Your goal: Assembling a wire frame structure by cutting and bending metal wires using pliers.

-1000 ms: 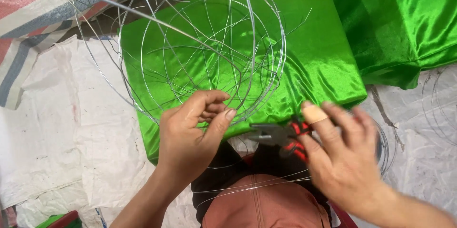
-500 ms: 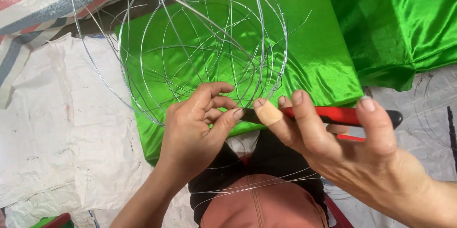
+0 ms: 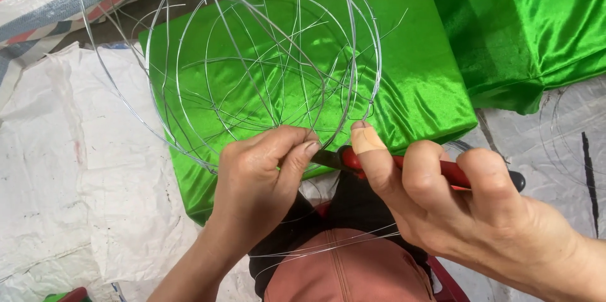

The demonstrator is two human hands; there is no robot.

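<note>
A tangled frame of thin silver wire hoops (image 3: 265, 68) stands over a shiny green satin cloth (image 3: 416, 56), its lower rim pinched in the left hand (image 3: 265, 182), fingers closed on the strands. The right hand (image 3: 467, 213), one finger wrapped in a tan plaster, grips red-handled pliers (image 3: 344, 160) whose dark tip meets the wire just beside the pinch. Working well here likely means holding the strands steady and biting close to the fingers without nipping them

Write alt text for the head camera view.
A left hand pinches a wire frame of silver loops while the right hand brings red-handled pliers to it. Folded shiny green fabric lies beneath on white sheeting.
</note>
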